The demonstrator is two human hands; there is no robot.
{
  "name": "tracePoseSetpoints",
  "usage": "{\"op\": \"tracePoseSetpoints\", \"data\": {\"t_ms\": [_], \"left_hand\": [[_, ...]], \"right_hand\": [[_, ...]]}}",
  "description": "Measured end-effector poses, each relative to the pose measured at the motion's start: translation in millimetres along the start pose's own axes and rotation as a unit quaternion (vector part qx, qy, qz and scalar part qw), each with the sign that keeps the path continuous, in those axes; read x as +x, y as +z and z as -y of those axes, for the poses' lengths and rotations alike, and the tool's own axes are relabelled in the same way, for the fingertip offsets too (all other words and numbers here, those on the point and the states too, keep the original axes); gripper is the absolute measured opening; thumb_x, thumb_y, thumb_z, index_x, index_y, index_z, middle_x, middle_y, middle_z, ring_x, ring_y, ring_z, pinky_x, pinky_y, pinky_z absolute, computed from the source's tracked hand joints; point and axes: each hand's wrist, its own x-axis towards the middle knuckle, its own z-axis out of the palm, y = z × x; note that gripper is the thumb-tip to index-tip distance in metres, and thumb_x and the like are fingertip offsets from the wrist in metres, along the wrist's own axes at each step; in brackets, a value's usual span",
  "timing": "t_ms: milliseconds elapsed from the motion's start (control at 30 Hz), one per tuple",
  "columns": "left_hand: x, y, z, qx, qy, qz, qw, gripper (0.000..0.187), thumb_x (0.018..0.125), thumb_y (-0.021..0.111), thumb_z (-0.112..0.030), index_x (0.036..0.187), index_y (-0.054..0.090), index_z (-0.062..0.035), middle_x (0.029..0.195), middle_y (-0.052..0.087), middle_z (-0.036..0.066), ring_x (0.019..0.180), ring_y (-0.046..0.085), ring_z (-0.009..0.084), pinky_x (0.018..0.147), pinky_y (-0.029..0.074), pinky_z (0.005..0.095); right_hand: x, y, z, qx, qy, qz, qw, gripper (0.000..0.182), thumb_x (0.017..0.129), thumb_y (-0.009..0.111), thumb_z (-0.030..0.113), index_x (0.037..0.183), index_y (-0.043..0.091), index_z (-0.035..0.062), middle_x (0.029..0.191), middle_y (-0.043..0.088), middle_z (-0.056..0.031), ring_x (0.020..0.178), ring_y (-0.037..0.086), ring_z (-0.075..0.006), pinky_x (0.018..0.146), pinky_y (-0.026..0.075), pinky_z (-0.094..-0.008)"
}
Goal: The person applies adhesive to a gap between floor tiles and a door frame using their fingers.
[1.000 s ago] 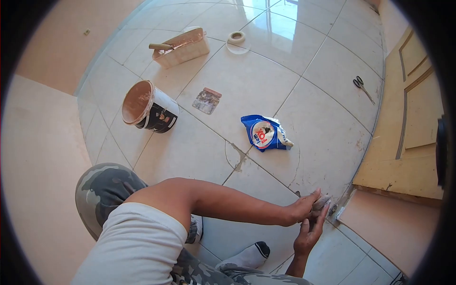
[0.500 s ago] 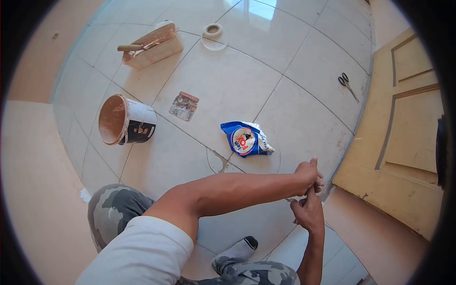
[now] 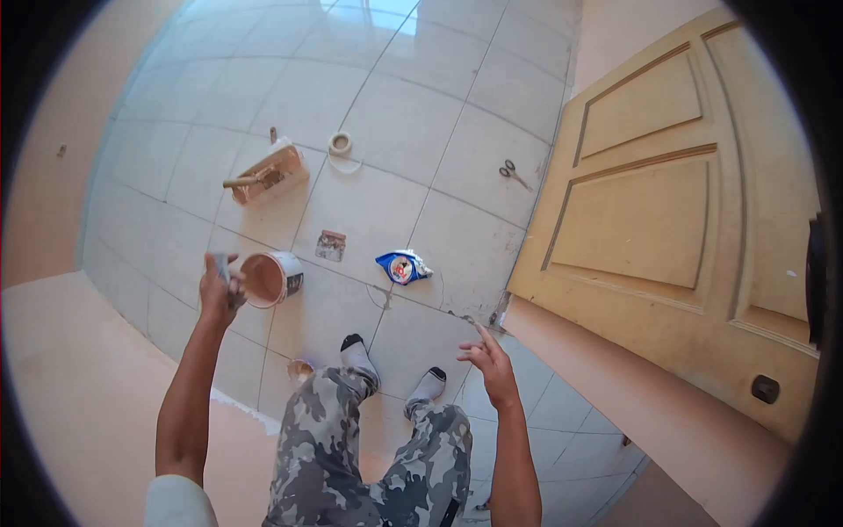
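Glossy pale floor tiles (image 3: 386, 114) fill the room, w/ a big yellow door (image 3: 667, 184) along the right edge. The person stands looking down at legs in camo pants (image 3: 369, 457) and two socks.

The left hand (image 3: 219, 288) is up and closed around a small grey thing (image 3: 217, 266). It is too small and too covered by the fingers to tell what it is. It sits just beside the white bucket (image 3: 269, 278), which is coated brown inside and lies near the middle of the floor. The bucket has a dark label, but the words are too tiny to read. The right hand (image 3: 488, 360) is loosely open, fingers spread, holding nothing that can be seen.

A blue and white bag (image 3: 402, 266) lies near the bucket. It has a round logo w/ writing, not readable. A small flat scraper (image 3: 331, 245) lies between the bucket and a tray (image 3: 268, 174) w/ a wooden handle in it. A tape roll (image 3: 341, 143) sits by the tray. Scissors (image 3: 514, 173) lie near the door. A small brown item (image 3: 301, 369) by the left foot is partly hidden.
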Motion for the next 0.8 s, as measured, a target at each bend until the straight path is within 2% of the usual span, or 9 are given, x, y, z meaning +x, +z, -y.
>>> {"op": "tracePoseSetpoints", "data": {"t_ms": [100,233,333,400,500,567,600,667,800], "left_hand": [[-95,-155,-62,-0.048,-0.007,-0.098,0.994,0.075,0.098,0.023,-0.070,0.132,0.050,-0.0089,0.073,0.060,0.009,0.045,0.047,0.0131,0.044,0.044,0.0307],[-192,-263,-89,-0.160,-0.010,-0.260,0.952,0.077,0.096,0.023,-0.074,0.128,0.048,-0.0080,0.081,0.061,0.014,0.058,0.055,0.0211,0.053,0.047,0.0337],[-213,-274,-86,-0.198,-0.048,-0.284,0.937,0.085,0.086,0.036,-0.084,0.121,0.042,-0.0074,0.085,0.058,0.015,0.068,0.055,0.0238,0.060,0.048,0.0344],[-211,-241,-84,-0.222,-0.059,-0.241,0.943,0.084,0.081,0.051,-0.082,0.117,0.042,-0.0071,0.080,0.055,0.011,0.066,0.054,0.0221,0.059,0.048,0.0326],[-178,-148,-83,-0.182,-0.055,-0.128,0.973,0.060,0.089,0.067,-0.053,0.118,0.045,-0.0056,0.084,0.056,0.011,0.067,0.057,0.0192,0.059,0.053,0.0325],[-146,-73,-96,-0.127,-0.083,-0.005,0.988,0.048,0.094,0.062,-0.043,0.111,0.049,0.0007,0.086,0.058,0.013,0.070,0.061,0.0215,0.058,0.056,0.0337],[-152,-12,-124,-0.085,-0.047,0.019,0.995,0.046,0.096,0.059,-0.042,0.112,0.050,0.0004,0.086,0.061,0.013,0.068,0.062,0.0211,0.058,0.057,0.0342],[-114,69,-140,-0.029,0.013,0.121,0.992,0.052,0.102,0.046,-0.047,0.125,0.047,-0.0002,0.087,0.065,0.012,0.056,0.060,0.0175,0.054,0.055,0.0320],[-100,233,-233,0.136,0.078,0.224,0.962,0.068,0.104,0.029,-0.057,0.138,0.043,0.0005,0.080,0.060,0.010,0.056,0.055,0.0122,0.050,0.047,0.0269]], "right_hand": [[-94,-42,1,0.025,0.075,-0.202,0.976,0.066,0.097,0.056,0.020,0.152,0.029,-0.0029,0.108,0.066,-0.0116,0.085,0.067,-0.0160,0.069,0.048,-0.0240],[-226,-104,-47,-0.163,0.276,-0.253,0.913,0.079,0.091,0.060,0.033,0.156,0.025,0.0047,0.128,0.060,-0.0172,0.088,0.069,-0.0249,0.072,0.051,-0.0305],[-301,-130,-90,-0.176,0.395,-0.310,0.847,0.082,0.089,0.061,0.041,0.156,0.026,0.0095,0.141,0.051,-0.0180,0.101,0.066,-0.0323,0.084,0.052,-0.0490],[-326,-114,-66,-0.104,0.431,-0.327,0.834,0.082,0.088,0.060,0.044,0.155,0.028,0.0105,0.142,0.050,-0.0174,0.105,0.065,-0.0344,0.086,0.050,-0.0556],[-325,-99,-52,-0.089,0.421,-0.367,0.825,0.084,0.083,0.066,0.043,0.144,0.040,-0.0090,0.106,0.066,-0.0227,0.082,0.067,-0.0287,0.067,0.055,-0.0365],[-295,-90,-27,-0.118,0.496,-0.229,0.829,0.079,0.089,0.057,0.053,0.152,0.035,0.0104,0.142,0.051,-0.0158,0.109,0.062,-0.0360,0.087,0.047,-0.0624],[-275,-84,-18,-0.106,0.496,-0.229,0.831,0.079,0.089,0.057,0.053,0.152,0.035,0.0104,0.142,0.051,-0.0158,0.109,0.062,-0.0360,0.087,0.047,-0.0624],[-231,-81,0,-0.125,0.439,-0.208,0.865,0.082,0.084,0.067,0.049,0.135,0.048,-0.0124,0.108,0.065,-0.0215,0.086,0.068,-0.0304,0.070,0.057,-0.0373],[-110,-105,13,-0.145,0.403,-0.103,0.898,0.093,0.084,0.066,0.056,0.136,0.042,-0.0169,0.117,0.063,-0.0267,0.082,0.071,-0.0320,0.070,0.058,-0.0391]]}}
